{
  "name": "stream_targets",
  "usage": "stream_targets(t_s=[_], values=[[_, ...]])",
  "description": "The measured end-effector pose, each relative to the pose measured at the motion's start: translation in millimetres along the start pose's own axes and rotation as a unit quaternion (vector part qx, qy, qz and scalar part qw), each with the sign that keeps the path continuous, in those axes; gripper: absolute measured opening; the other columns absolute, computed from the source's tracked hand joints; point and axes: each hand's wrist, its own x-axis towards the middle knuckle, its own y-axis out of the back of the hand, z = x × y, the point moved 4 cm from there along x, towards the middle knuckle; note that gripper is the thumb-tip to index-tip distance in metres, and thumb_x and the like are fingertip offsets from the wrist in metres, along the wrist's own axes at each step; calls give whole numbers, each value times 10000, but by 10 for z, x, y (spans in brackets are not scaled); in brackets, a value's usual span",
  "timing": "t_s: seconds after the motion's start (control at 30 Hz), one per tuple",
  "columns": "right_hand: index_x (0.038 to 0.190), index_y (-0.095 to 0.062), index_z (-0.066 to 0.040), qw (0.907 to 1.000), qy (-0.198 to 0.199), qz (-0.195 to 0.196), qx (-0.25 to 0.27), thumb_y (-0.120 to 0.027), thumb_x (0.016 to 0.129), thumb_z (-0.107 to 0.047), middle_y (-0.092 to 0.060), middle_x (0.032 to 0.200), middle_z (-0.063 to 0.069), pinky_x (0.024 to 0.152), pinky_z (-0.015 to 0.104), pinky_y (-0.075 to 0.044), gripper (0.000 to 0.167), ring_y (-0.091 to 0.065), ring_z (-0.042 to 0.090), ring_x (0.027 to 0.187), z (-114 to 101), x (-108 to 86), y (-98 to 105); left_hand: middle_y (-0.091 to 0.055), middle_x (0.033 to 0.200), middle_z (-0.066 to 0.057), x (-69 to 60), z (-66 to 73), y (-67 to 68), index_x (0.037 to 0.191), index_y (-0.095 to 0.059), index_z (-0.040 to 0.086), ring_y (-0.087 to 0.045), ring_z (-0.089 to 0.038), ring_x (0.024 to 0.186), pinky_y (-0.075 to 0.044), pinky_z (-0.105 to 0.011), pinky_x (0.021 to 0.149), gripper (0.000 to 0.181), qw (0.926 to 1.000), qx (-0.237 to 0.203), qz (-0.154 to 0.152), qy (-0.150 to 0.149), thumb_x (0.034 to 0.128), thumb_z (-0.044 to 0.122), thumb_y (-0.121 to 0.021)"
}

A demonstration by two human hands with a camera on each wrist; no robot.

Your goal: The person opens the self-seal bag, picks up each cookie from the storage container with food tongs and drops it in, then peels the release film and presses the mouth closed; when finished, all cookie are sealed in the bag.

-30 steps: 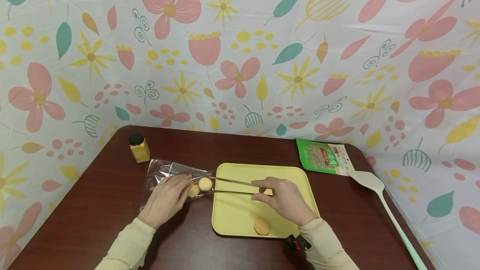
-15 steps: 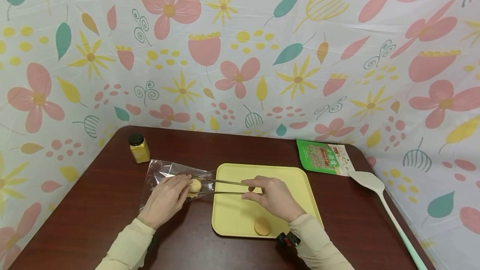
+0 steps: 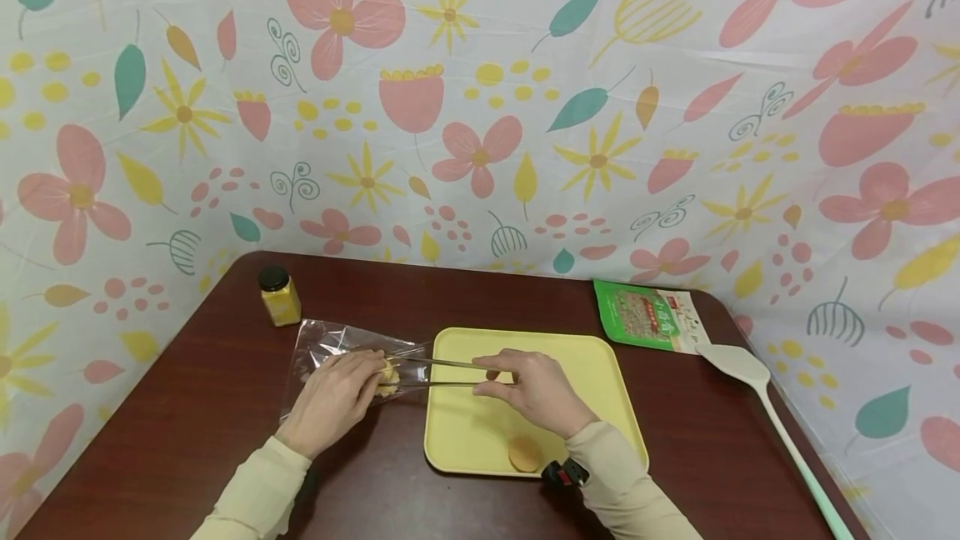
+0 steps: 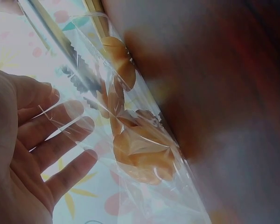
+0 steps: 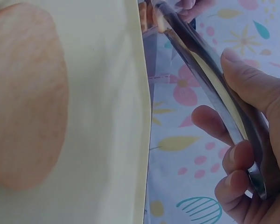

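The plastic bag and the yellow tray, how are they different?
The plastic bag is see-through, but the yellow tray is not. The bag is crinkly; the tray is flat with a raised rim. The bag has several round treats in it; the tray has just one treat on it. Both lie on the brown table and hold treats.
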Motion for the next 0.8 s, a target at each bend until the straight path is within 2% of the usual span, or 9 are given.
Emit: stream_targets(t_s=[0.37,0.8], values=[[1157,-721,-243,9999,162,50,-17,-703,857,-455,-626,853,-229,490,202,-396,368,-444,14,523,-27,67,-51,-712,1069,-102,-7,15,10,983,-719,60,-673,-281,976,-530,-456,798,183,10000,-71,23,11,800,55,-722],[1157,-718,-262,9999,122,-57,-24,-710,858,-443,-631,854,-225,494,205,-403,350,-446,5,532,-54,121,-95,-711,1058,-115,5,21,13,986,-720,43,-673,-281,968,-533,-451,795,190,9999,-84,61,-108,796,46,-722]])
